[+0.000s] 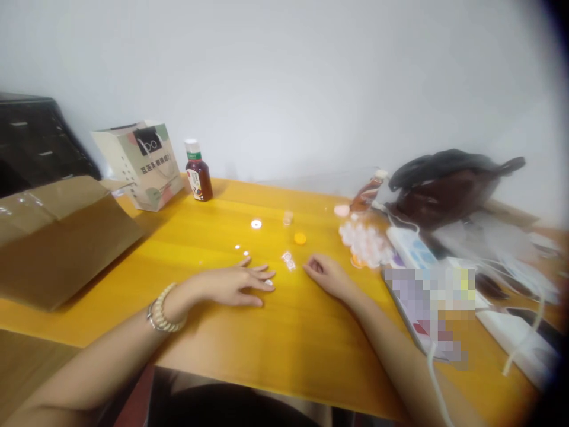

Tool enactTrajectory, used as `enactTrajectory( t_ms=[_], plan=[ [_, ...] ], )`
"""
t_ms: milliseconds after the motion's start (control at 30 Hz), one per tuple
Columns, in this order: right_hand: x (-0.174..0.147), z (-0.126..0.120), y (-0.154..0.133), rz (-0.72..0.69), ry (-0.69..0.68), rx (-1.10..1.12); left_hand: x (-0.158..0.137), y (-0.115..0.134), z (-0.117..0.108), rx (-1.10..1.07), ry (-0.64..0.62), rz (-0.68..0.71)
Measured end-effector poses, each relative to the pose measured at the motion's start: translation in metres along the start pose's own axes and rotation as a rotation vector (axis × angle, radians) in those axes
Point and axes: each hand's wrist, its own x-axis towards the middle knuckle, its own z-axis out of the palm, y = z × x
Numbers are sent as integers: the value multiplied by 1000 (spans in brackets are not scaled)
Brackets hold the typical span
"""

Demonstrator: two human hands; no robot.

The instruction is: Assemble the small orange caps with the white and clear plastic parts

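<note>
My left hand point(237, 283) lies palm down on the yellow table point(275, 344), fingers spread. A small white disc point(268, 283) shows at its fingertips; whether they press on it I cannot tell. Two more white pieces, one a tiny disc point(237, 247), lie just beyond that hand. My right hand point(328, 275) rests on its side with the fingers curled in, hiding anything inside. Between the hands is a flat clear piece with a pale pattern point(288, 261). Farther back are an orange-yellow round cap point(300, 238), a white ring point(256, 224) and a blurred small clear piece point(288, 217).
At left stand a cardboard box point(66, 237), a paper bag point(153, 172) and a dark red bottle point(200, 178). On the right are clustered pale round pieces point(362, 240), a tilted bottle point(367, 193), a dark bag point(448, 190), a white power strip point(411, 246) and cables.
</note>
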Motion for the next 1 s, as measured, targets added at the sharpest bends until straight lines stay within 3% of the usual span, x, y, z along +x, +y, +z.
enactTrajectory(
  t_ms=[100,167,267,367,533,700,900,1000],
  plan=[
    [0,0,0,-6,-4,-2,-3,2,-11,-74,119,-2],
    [0,-1,-1,-4,-5,-2,-6,-3,-19,-127,274,-49],
    [0,-1,-2,8,-5,-2,-4,-25,-29,-116,544,-222],
    [0,-1,-3,15,-1,-4,11,-58,-34,16,692,-446],
    [0,-1,-2,19,1,12,51,-96,-37,95,698,-523],
    [-1,-1,-3,14,6,20,77,-101,-40,104,713,-539],
    [-1,-3,-5,15,-8,13,64,-69,-32,24,657,-392],
    [-1,-3,-5,17,-13,13,43,-35,-22,-69,579,-179]
  ],
)
